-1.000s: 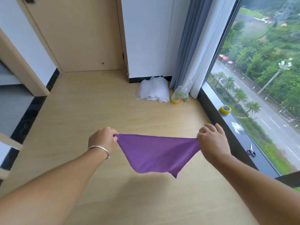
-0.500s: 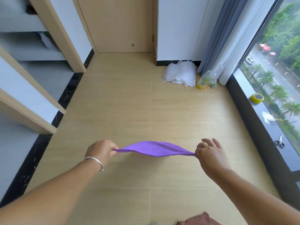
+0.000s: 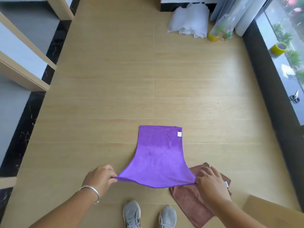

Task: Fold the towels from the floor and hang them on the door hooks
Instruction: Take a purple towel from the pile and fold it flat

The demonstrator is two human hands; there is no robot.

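One head-worn view looks steeply down, close above the floor (image 3: pixel 115 89) ahead

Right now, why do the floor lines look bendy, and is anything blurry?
Head view: the wide lens bows the floor lines and walls near the edges. Daylight from the window keeps shadows soft. The purple towel is sharp; the right hand looks slightly smeared.

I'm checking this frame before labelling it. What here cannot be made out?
Head view only:
- Brown towel: partly hidden under the purple towel and right hand.
- Right fingers' hold on the purple corner: hidden behind the hand.
- Label on the purple towel: too small to read.
- Door hooks: outside the frame.
- Left hand: fingertips hidden at the pinched corner.
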